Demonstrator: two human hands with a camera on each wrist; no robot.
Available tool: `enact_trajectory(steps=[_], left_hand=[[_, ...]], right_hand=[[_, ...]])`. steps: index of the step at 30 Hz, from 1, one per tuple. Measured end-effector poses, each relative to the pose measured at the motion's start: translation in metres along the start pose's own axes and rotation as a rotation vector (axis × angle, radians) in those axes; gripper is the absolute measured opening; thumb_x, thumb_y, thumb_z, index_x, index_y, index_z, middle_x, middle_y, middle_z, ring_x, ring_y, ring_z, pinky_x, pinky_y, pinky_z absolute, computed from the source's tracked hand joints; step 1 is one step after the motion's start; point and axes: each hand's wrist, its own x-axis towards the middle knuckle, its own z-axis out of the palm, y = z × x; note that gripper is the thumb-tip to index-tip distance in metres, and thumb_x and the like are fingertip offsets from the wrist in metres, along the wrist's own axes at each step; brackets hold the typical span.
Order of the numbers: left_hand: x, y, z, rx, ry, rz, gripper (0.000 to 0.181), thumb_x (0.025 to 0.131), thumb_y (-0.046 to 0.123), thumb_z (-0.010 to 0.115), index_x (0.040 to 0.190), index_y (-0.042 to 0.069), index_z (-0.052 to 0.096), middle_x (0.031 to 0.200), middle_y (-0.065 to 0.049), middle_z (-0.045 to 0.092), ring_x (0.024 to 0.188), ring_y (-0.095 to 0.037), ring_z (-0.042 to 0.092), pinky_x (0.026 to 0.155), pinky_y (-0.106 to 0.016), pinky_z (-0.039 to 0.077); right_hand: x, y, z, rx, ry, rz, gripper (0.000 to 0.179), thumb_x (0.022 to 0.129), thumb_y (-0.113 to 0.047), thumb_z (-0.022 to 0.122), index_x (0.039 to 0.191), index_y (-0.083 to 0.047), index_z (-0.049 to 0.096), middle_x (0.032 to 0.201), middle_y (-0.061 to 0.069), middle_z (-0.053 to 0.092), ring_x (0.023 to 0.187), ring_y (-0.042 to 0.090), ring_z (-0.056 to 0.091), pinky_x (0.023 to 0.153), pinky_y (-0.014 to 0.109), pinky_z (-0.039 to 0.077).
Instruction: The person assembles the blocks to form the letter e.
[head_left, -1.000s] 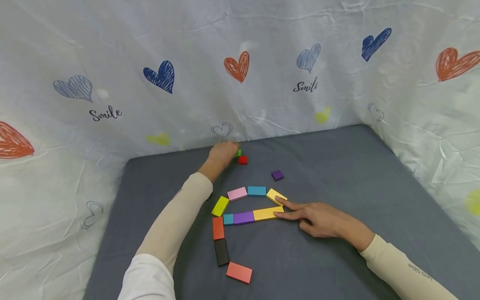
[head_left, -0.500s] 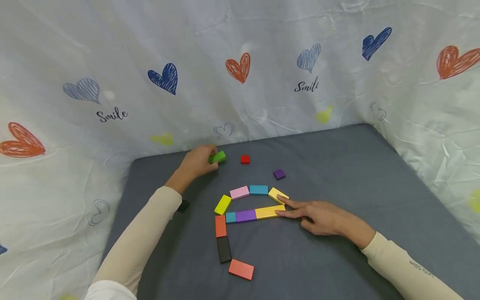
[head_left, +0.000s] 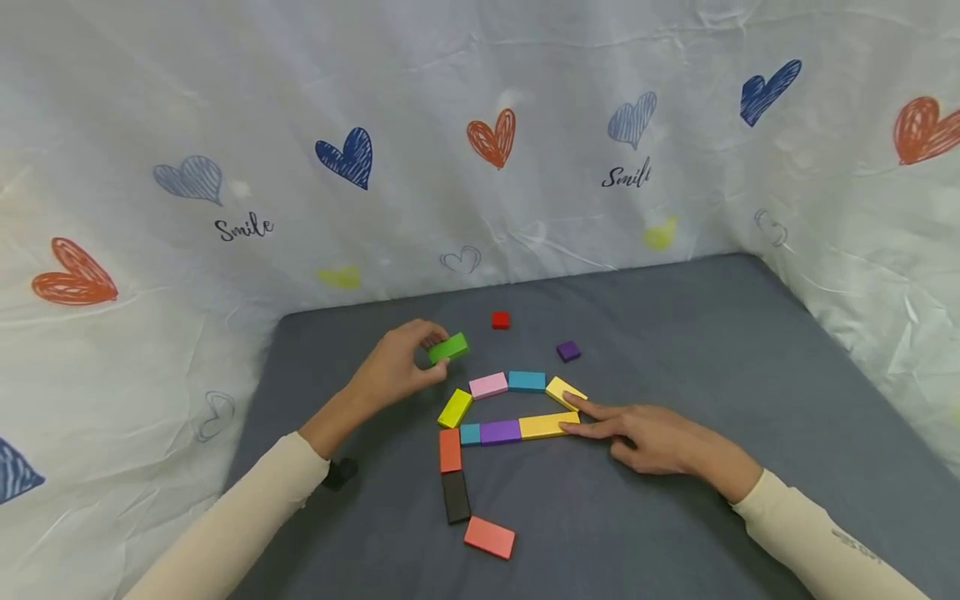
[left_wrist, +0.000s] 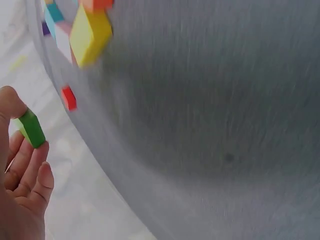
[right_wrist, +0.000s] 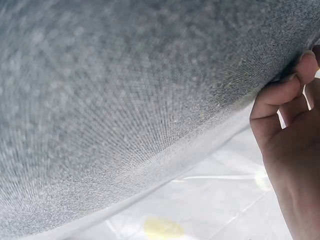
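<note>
My left hand [head_left: 393, 364] pinches a green block [head_left: 448, 347] between thumb and fingers, up off the table and left of the pink block [head_left: 489, 385]. In the left wrist view the same green block [left_wrist: 32, 129] shows at the left edge. Two straight fingers of my right hand [head_left: 652, 437] touch yellow blocks: one on the slanted short block [head_left: 561, 390], the other on the right end of the longer block [head_left: 536, 427]. Purple [head_left: 500, 432] and small teal [head_left: 470, 434] blocks continue that row leftward. The right wrist view shows curled fingers but no block clearly.
Blue [head_left: 527, 382], lime-yellow [head_left: 454, 408], orange-red [head_left: 450, 451], black [head_left: 455, 497] and coral [head_left: 490, 537] blocks form a curved outline. A small red block [head_left: 501, 321] and a purple one [head_left: 569, 351] lie apart behind it. A heart-printed sheet [head_left: 420, 208] hangs behind the grey table [head_left: 637, 533].
My left hand has picked up the green block beside the red one, carried it left, then nearer to the outline. The right hand keeps its fingers on the yellow blocks.
</note>
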Motion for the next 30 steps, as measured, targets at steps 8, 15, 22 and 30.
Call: enact_trajectory(steps=[8,15,22,30], left_hand=[[-0.027,0.054,0.017,-0.06,-0.055,0.115,0.032,0.093,0.025,0.078,0.124,0.018,0.071,0.112,0.009,0.064,0.1,-0.009,0.063,0.086,-0.037,0.06],[-0.049,0.094,0.03,-0.116,-0.125,0.191,0.037,0.092,0.027,0.079,0.128,0.021,0.073,0.109,0.012,0.061,0.096,-0.012,0.062,0.079,-0.025,0.056],[-0.068,0.124,0.046,-0.133,-0.232,0.24,0.035,0.093,0.031,0.078,0.127,0.028,0.072,0.103,0.015,0.057,0.089,-0.006,0.058,0.072,-0.011,0.046],[-0.086,0.142,0.063,-0.143,-0.314,0.306,0.031,0.093,0.031,0.079,0.123,0.028,0.074,0.097,0.018,0.055,0.082,0.002,0.053,0.071,-0.007,0.04]], right_hand=[[-0.001,0.002,0.001,0.014,0.012,-0.023,0.077,0.097,0.003,0.057,0.159,-0.041,0.046,0.175,-0.008,0.024,0.068,0.002,0.04,0.052,0.02,0.027],[0.0,0.002,0.001,0.017,0.01,-0.023,0.076,0.097,0.002,0.057,0.159,-0.041,0.047,0.175,-0.008,0.025,0.068,0.001,0.039,0.052,0.02,0.027],[0.0,0.001,0.001,0.025,0.014,-0.021,0.076,0.097,0.003,0.057,0.159,-0.04,0.048,0.174,-0.007,0.026,0.06,-0.001,0.028,0.05,0.02,0.026],[0.0,0.0,0.002,0.021,0.022,-0.035,0.076,0.096,0.004,0.058,0.159,-0.038,0.049,0.174,-0.005,0.027,0.058,-0.001,0.028,0.049,0.019,0.027]])
